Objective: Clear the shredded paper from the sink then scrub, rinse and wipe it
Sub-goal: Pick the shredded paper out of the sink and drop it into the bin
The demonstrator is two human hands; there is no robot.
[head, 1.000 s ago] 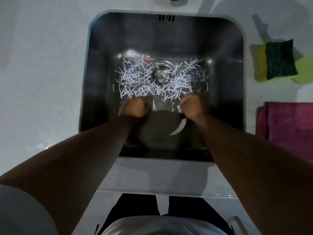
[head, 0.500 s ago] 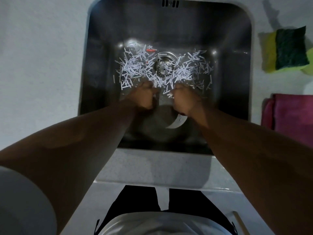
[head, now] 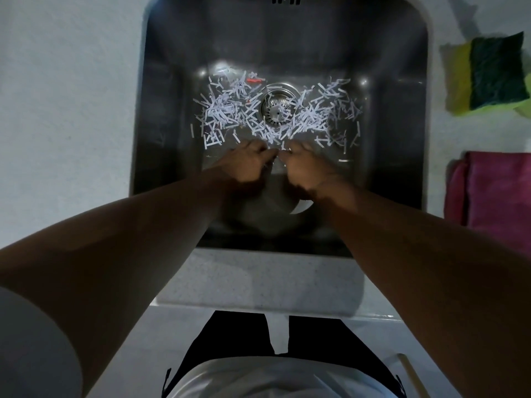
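Observation:
A steel sink (head: 172,81) holds white shredded paper (head: 224,110), scattered across its floor on both sides of the round drain strainer (head: 275,109). Both hands reach down to the near edge of the pile, close together. The curled fingers of my left hand (head: 247,165) are among the shreds. My right hand (head: 307,168) is curled the same way, with a few white strips at its fingertips. The fingertips are mostly hidden behind the knuckles. A small red scrap (head: 254,80) lies at the far left of the pile.
A green scrub sponge (head: 497,70) lies on a yellow-green cloth (head: 457,79) on the counter right of the sink. A pink cloth (head: 500,196) lies nearer on that side. Under my right wrist is a white curved piece (head: 301,208).
Both hands have moved forward from the bare near part of the sink floor to the pile's edge. They have also drawn closer together.

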